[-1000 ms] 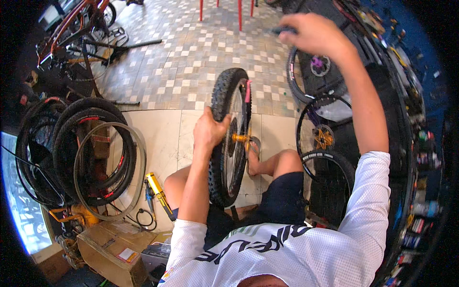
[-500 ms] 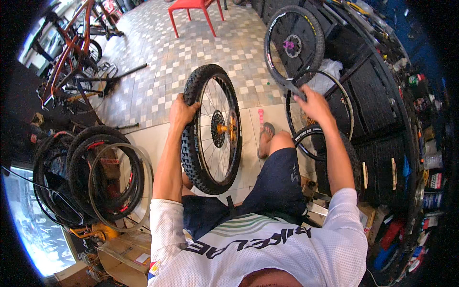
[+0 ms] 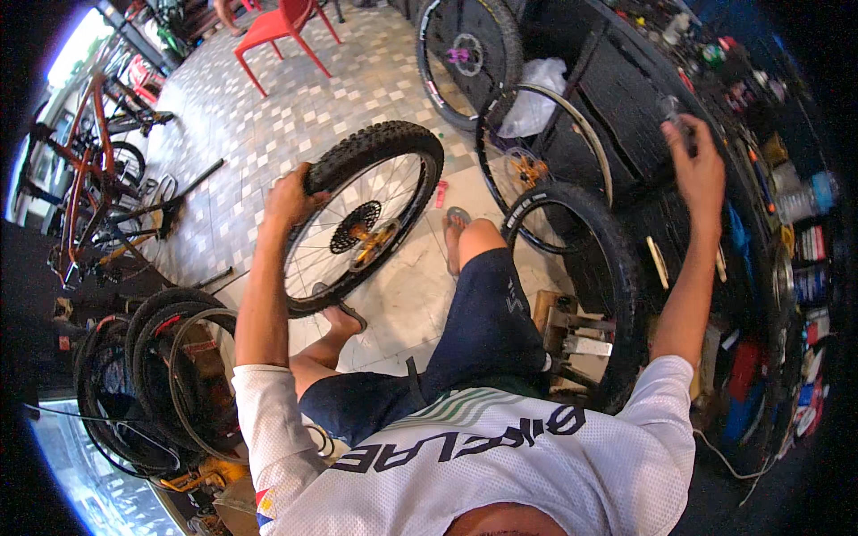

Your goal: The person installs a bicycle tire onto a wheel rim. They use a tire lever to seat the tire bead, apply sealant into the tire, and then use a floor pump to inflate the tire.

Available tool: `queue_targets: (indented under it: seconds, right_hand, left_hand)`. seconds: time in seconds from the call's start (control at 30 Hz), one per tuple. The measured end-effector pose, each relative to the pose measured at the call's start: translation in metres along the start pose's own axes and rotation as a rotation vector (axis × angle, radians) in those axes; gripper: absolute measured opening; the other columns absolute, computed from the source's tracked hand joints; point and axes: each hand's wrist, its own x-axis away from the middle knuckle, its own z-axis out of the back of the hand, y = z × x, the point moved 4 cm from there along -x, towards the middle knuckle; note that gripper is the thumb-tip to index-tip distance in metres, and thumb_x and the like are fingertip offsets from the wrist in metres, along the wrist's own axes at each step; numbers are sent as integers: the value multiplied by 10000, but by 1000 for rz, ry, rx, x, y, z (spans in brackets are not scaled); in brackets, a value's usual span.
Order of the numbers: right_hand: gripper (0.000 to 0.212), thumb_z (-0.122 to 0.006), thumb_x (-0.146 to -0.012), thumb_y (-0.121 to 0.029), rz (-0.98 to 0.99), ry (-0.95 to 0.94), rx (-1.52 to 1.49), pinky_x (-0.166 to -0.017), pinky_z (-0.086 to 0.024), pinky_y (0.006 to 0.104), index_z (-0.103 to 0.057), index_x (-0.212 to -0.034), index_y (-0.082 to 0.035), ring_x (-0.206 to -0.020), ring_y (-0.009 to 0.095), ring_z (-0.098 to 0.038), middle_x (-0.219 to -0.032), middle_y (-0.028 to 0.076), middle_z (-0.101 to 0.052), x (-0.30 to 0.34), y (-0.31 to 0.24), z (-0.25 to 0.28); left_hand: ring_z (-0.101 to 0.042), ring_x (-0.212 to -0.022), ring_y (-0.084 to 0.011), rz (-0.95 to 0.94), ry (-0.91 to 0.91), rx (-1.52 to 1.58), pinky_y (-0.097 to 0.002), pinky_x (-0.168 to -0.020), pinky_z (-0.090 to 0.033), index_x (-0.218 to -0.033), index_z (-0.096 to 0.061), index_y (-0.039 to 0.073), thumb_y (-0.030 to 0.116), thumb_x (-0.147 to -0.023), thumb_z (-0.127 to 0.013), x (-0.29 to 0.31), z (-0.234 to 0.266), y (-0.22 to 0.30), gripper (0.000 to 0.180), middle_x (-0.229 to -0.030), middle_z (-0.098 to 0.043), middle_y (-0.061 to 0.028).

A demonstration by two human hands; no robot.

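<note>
the person's view has swung to the right since half a second ago, and the mountain bike wheel (image 3: pixel 380 141), at ten o'clock from the middle, now leans clockwise where it stood more upright; its cassette (image 3: pixel 351 227) and gold hub (image 3: pixel 377 243) show plainly.

the left hand (image 3: pixel 293 198) is curled over the knobby tire on the wheel's nine-to-ten o'clock edge, thumb on the inner side, gripping firmly. the right hand (image 3: pixel 697 170) has moved out from beside the spare wheels to two o'clock, near the cluttered surface (image 3: pixel 746 134), its fingers mostly closed around a small dark tool (image 3: pixel 677 113), too blurred to name surely. this leaves the left hand alone steadying the wheel, the right being well apart from it.

on the floor just above the middle, toward twelve o'clock, lies a pink strip (image 3: pixel 441 193). a loose tire (image 3: pixel 624 268) stands at three o'clock, a purple-hubbed wheel (image 3: pixel 514 54) at twelve, a red chair (image 3: pixel 275 32) at eleven, and a cluster of bare tires (image 3: pixel 147 357) at eight.
</note>
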Motion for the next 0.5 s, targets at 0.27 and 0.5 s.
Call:
queue_targets:
  seconds: [0.27,0.5]
  right_hand:
    - [509,-616,-943,-398,123,134,495,-963,-495,481,-557,-1384,-149,-1159,399,-593,-1270,207,-609,-46,93,79]
    - [458,-650,-938,-410,-96,36,506,-875,-519,489,-589,-1341,-200,-1091,343,-639,-1197,130,-644,-61,89,86]
  left_hand:
    - [-544,-1233,-442,-75,-129,-47,-646,-986,-409,-1435,-409,198,401,-673,-883,7,-10,-73,919,-1349,-584,-170]
    - [-596,-1067,-484,-86,-22,18,-533,-867,-480,-1274,-472,65,386,-559,-945,45,-3,-43,916,-1139,-629,-231]
